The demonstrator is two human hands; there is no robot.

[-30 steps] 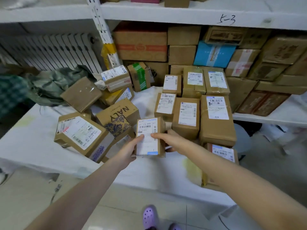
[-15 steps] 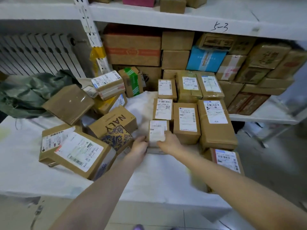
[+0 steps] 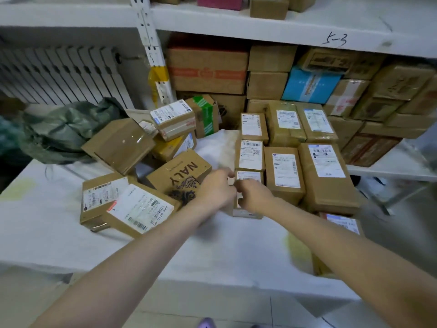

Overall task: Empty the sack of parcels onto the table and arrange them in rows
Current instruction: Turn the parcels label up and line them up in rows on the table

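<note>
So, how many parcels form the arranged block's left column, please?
3: back parcel by the shelf, middle parcel before it, front parcel gripped by the left hand and right hand; none seems hidden.

bare table front (image 3: 59, 235) – jumbled boxes (image 3: 132, 204) left

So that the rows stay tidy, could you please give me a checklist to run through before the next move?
1. Small parcel lined up below the labelled parcel in its column: ok.
2. Its label facing up: ok.
3. Hands free for the next pick: not ok, left hand and right hand both grip it.
4. Green sack fully emptied: cannot tell, it lies crumpled.
5. Loose pile sorted: not ok, the NALY box and others lie tilted.
6. Bare table in front for more rows: ok.
</note>
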